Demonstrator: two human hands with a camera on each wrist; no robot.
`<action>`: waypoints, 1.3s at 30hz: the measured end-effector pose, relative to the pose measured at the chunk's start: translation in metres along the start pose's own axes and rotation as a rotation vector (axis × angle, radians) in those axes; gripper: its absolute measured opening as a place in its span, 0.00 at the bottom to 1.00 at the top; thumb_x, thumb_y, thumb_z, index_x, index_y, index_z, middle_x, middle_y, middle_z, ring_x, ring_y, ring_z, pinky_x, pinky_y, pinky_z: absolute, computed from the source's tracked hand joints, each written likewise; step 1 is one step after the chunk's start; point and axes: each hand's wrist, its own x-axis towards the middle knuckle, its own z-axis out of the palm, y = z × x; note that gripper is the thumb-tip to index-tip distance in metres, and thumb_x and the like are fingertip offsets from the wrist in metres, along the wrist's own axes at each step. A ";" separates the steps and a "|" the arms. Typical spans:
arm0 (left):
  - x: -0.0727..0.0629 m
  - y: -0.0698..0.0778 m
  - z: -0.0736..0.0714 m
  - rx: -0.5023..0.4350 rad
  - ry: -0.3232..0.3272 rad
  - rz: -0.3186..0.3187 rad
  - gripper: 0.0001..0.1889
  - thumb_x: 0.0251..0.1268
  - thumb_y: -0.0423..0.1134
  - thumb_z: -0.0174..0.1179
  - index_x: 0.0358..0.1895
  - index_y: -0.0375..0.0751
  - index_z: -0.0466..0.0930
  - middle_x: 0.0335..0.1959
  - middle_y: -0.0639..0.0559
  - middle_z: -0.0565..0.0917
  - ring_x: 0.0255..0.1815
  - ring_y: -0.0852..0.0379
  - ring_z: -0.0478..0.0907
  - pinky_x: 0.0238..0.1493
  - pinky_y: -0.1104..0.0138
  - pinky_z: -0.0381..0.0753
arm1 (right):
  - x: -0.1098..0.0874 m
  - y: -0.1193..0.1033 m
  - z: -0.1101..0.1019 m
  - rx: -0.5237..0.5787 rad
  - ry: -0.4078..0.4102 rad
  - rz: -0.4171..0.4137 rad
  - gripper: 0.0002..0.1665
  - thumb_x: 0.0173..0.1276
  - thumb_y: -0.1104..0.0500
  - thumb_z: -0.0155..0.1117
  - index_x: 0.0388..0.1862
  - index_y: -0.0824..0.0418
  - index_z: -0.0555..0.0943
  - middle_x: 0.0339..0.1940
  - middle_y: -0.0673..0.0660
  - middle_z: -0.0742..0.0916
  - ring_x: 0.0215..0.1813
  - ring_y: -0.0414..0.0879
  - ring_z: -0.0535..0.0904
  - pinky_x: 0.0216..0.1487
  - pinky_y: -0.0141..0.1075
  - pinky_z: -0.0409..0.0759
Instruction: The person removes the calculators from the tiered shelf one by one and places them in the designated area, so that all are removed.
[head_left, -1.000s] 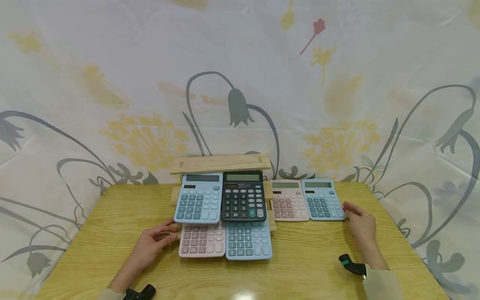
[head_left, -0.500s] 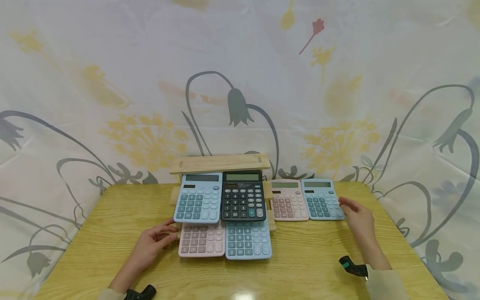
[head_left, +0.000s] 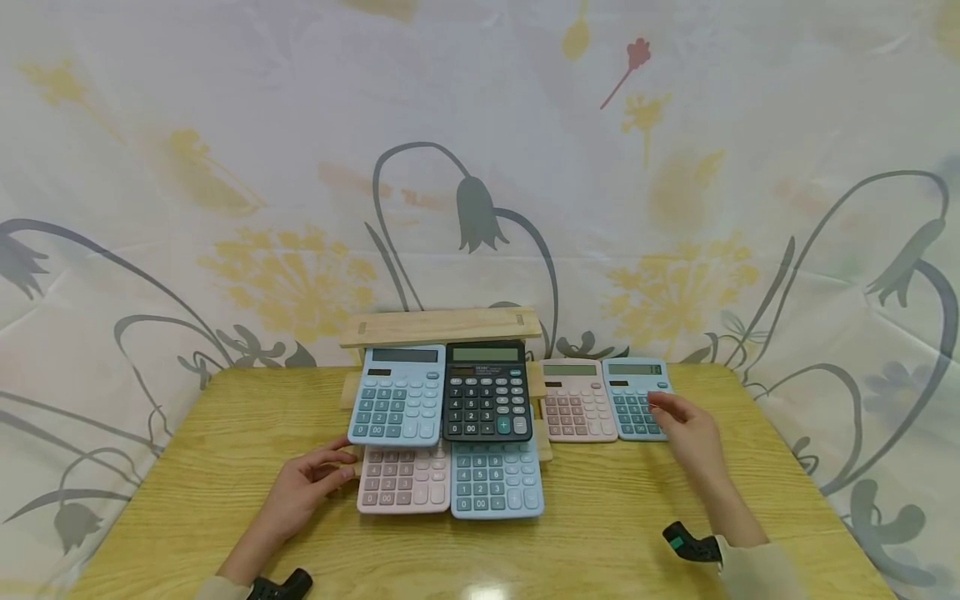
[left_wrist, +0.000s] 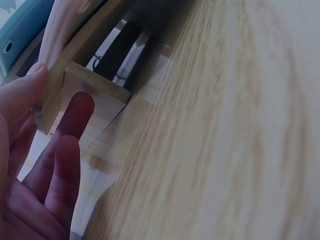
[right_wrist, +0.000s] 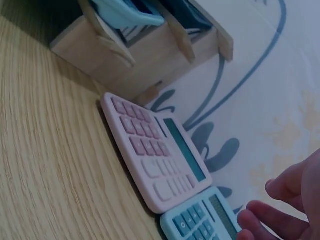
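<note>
My left hand (head_left: 303, 492) is at the left end of a tiered wooden rack (head_left: 441, 327). In the left wrist view its thumb (left_wrist: 27, 90) lies against the end of a wooden slat (left_wrist: 55, 95), with the other fingers by the side panel. My right hand (head_left: 690, 437) hovers over the right edge of a light blue calculator (head_left: 633, 408) with a lit display, fingers loosely bent and holding nothing. Beside that calculator lies a pink calculator (head_left: 577, 408). On the rack's upper tier lean a blue calculator (head_left: 397, 400) and a black calculator (head_left: 487, 400).
The lower tier bears another pink calculator (head_left: 405, 483) and another blue calculator (head_left: 497, 483), partly hidden by those above. Everything stands on a wood-grain table (head_left: 600, 517). A flower-printed cloth (head_left: 480, 125) hangs directly behind the rack.
My right hand has moved left, from beside the right-hand blue calculator's edge to over its keys. The left hand and the rack have not moved.
</note>
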 end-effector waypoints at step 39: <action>-0.001 0.002 0.001 -0.003 0.006 -0.036 0.11 0.65 0.31 0.66 0.47 0.27 0.84 0.68 0.32 0.71 0.37 0.59 0.84 0.32 0.66 0.81 | -0.031 -0.064 0.084 0.127 -0.236 -0.223 0.15 0.73 0.68 0.59 0.57 0.66 0.82 0.53 0.60 0.86 0.56 0.52 0.81 0.56 0.38 0.78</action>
